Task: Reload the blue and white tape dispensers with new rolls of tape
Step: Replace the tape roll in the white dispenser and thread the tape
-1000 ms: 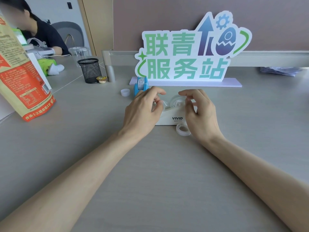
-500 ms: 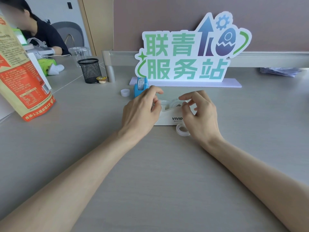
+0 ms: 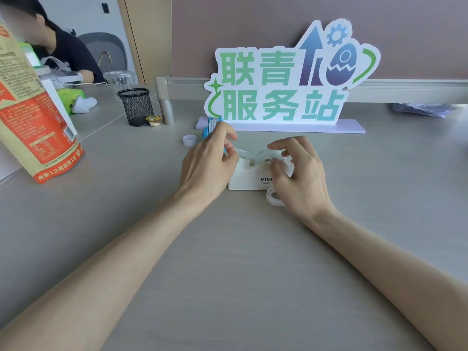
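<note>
The white tape dispenser stands on the grey table between my hands, with a clear tape roll seated in its top. My left hand pinches the free end of the tape strip at the dispenser's left end. My right hand curls over the roll on the right side, fingers touching it. A second clear roll lies flat on the table at the dispenser's front right corner, partly under my right hand. The blue tape dispenser stands behind my left hand, half hidden.
A large white sign with green characters stands right behind the dispensers. A small white cap lies left of the blue one. A black mesh cup, a small capsule and an orange bag are at the left. A person sits far left.
My left hand has pulled the tape end leftwards from the roll. My right hand has dropped from above the roll onto it, fingers curling in.
</note>
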Motion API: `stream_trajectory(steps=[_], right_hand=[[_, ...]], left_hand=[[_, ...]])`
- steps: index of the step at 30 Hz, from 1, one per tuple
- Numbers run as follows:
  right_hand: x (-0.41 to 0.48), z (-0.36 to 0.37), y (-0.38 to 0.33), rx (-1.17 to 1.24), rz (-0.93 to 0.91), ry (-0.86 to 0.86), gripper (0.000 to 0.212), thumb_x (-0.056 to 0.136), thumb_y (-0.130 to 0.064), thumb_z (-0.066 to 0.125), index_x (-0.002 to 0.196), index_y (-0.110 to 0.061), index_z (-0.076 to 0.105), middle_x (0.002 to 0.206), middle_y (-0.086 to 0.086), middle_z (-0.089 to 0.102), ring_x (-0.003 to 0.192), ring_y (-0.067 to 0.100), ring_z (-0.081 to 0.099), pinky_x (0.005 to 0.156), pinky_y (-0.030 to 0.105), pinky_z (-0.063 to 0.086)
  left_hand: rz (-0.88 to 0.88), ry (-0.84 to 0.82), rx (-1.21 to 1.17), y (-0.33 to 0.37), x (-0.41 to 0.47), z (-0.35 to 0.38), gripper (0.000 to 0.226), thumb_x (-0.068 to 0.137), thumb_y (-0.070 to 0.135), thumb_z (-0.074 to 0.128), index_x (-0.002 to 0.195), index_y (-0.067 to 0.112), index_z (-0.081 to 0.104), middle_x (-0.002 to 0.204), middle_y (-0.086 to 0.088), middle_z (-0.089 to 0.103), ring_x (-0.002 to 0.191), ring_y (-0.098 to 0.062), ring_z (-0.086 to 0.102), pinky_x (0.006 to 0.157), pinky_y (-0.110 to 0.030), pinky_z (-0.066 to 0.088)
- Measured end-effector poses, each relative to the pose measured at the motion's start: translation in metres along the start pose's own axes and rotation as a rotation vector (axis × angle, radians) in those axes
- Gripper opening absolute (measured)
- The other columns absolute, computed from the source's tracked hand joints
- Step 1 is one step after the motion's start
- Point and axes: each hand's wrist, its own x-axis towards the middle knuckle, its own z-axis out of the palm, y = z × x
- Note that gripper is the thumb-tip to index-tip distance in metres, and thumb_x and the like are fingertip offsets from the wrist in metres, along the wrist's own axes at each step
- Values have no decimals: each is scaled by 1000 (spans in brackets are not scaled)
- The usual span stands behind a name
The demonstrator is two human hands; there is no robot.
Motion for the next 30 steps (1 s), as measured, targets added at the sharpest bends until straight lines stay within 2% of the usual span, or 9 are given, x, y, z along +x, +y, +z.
stream_trajectory(steps=[4, 8, 10, 13, 18, 22, 26, 30], right_hand=[[2, -1, 3, -9, 11, -1, 31, 84, -5, 53, 111, -18, 61, 117, -4, 56, 109, 18, 52, 82, 18, 38], [2, 0, 6, -9, 13, -6, 29, 86, -6, 54, 111, -18, 60, 117, -5, 55, 109, 17, 52, 82, 6, 33], [2, 0, 6, -10, 8, -12, 29, 86, -6, 54, 112, -18, 60, 118, -5, 56, 109, 17, 52, 83, 6, 33], [3, -1, 7, -14, 12, -18, 29, 86, -6, 54, 112, -18, 59, 119, -5, 56, 109, 16, 52, 82, 5, 33], [3, -2, 7, -25, 16, -26, 30, 86, -6, 53, 113, -19, 59, 118, -5, 56, 108, 15, 52, 79, 5, 32], [3, -1, 6, -28, 17, -30, 31, 85, -5, 53, 112, -18, 59, 117, -5, 56, 106, 14, 53, 78, 14, 36], [3, -2, 6, -30, 15, -32, 31, 85, -3, 53, 111, -18, 60, 117, -3, 57, 104, 14, 54, 77, 3, 34], [2, -2, 4, -19, 5, -27, 30, 85, -2, 53, 110, -16, 61, 114, -3, 58, 101, 13, 54, 78, 0, 34]], left_hand=[[-132, -70, -173, -6, 7, -7, 19, 87, 15, 50, 102, 25, 46, 84, 13, 56, 85, -19, 62, 62, -52, 57], [-196, -63, -214, -12, 13, -16, 20, 88, 11, 49, 107, 17, 48, 84, 9, 52, 81, -18, 57, 50, -44, 58], [-225, -54, -207, -17, 14, -18, 20, 89, 11, 48, 108, 16, 48, 83, 8, 52, 77, -17, 54, 54, -43, 58], [-247, -59, -177, -23, 13, -16, 19, 88, 13, 48, 107, 17, 49, 82, 10, 54, 76, -17, 54, 69, -48, 56], [-236, -39, -114, -30, 10, -14, 9, 84, 18, 51, 90, 24, 51, 77, 12, 56, 76, -19, 55, 78, -42, 51], [-243, -52, -79, -35, 7, -13, 8, 83, 20, 53, 87, 26, 50, 77, 12, 57, 78, -19, 56, 77, -40, 51], [-256, -59, -9, -34, 4, -11, 7, 84, 23, 55, 90, 25, 52, 74, 14, 56, 79, -18, 56, 69, -33, 43], [-298, -156, 23, -35, 2, -7, 8, 87, 22, 52, 95, 23, 52, 77, 16, 55, 84, -18, 56, 73, -33, 43]])
